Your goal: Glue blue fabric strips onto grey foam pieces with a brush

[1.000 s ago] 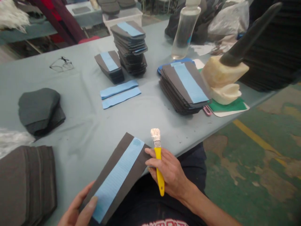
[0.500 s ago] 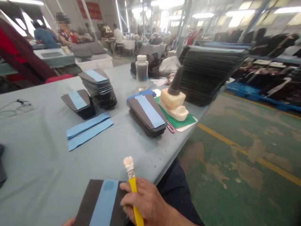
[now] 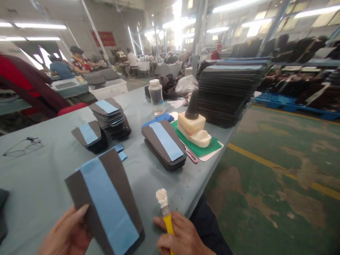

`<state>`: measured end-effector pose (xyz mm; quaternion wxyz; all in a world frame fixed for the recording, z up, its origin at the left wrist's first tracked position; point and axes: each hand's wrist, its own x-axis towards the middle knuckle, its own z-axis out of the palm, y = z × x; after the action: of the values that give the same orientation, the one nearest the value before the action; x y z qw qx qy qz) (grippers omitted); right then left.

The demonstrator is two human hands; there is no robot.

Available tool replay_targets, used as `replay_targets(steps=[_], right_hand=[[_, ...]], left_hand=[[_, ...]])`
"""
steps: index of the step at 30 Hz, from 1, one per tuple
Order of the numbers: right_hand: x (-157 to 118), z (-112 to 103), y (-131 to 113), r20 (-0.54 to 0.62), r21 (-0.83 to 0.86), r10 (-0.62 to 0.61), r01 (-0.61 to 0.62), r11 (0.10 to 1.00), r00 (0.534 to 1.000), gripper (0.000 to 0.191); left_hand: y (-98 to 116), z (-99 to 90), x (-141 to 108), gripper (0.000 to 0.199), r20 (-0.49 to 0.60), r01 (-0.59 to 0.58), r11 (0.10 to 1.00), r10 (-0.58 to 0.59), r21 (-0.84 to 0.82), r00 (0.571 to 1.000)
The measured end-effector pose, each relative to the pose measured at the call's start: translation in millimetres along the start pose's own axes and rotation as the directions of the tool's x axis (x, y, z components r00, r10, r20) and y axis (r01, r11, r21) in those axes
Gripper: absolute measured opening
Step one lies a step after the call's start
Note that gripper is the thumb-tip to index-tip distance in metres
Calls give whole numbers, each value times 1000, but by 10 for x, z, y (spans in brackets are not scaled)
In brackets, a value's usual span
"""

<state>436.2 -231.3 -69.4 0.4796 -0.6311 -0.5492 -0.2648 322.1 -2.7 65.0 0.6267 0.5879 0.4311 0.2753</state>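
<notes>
Half a second earlier the dark panel (image 3: 120, 180) had been low, its near end cut off by the bottom of the view and the right hand (image 3: 183, 233) close at its right side; now it stood raised and tilted towards the camera, between seven and eight o'clock in the view, and the right hand was apart from it. The left hand (image 3: 67, 230), barely visible before, had come into sight, clamped on the panel's edge at about nine o'clock, thumb on the face. The right hand's fingers were closed around the yellow handle of a brush (image 3: 167, 221), its whitish, coated bristles at three o'clock from the panel. The raised panel now hid most of the loose blue strips (image 3: 122, 156) on the table (image 3: 143, 184), just past its one o'clock corner. Its brownish-grey face carried a light-blue band (image 3: 107, 202) lengthwise down the middle, with a dark margin either side; the lowest corner ran out of view.
</notes>
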Motion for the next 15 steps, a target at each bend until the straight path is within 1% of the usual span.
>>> replay_targets(steps=[1, 2, 3, 5, 6, 8, 10, 11, 13, 15], right_hand=[[-15, 19, 4, 7, -7, -4, 4, 1000, 1000, 13], [-34, 42, 5, 10, -19, -4, 4, 1000, 1000, 12], [-52, 68, 5, 10, -33, -2, 3, 999, 1000, 12], [-85, 124, 5, 5, -62, -2, 2, 998, 1000, 16], [-99, 152, 7, -3, -73, -5, 4, 997, 1000, 20], [-129, 210, 17, -33, -96, -19, 16, 995, 999, 29], [-182, 273, 31, -68, -108, -19, 11, 994, 997, 37], [-221, 308, 39, -88, -107, 4, -14, 994, 996, 39], [-323, 387, 55, -111, -96, 71, -82, 992, 991, 42], [-432, 480, 66, -117, -99, 121, -133, 986, 986, 52]], left_hand=[[103, 191, 73, 21, 42, 59, 993, -55, -103, 998], [210, 398, 139, 19, 100, 95, 973, -75, -209, 992], [315, 614, 198, 17, 143, 96, 957, -58, -274, 988], [496, 1036, 297, 12, 212, 115, 954, -56, -277, 976], [565, 1227, 338, 12, 239, 117, 955, -50, -272, 970], [659, 1550, 416, 12, 288, 121, 961, -46, -247, 957], [705, 1794, 500, 13, 328, 121, 969, -45, -217, 944], [716, 1890, 546, 14, 342, 120, 973, -45, -199, 939], [724, 2038, 645, 14, 361, 112, 980, -47, -162, 931], [715, 2133, 739, 7, 374, 102, 987, -49, -122, 926]])
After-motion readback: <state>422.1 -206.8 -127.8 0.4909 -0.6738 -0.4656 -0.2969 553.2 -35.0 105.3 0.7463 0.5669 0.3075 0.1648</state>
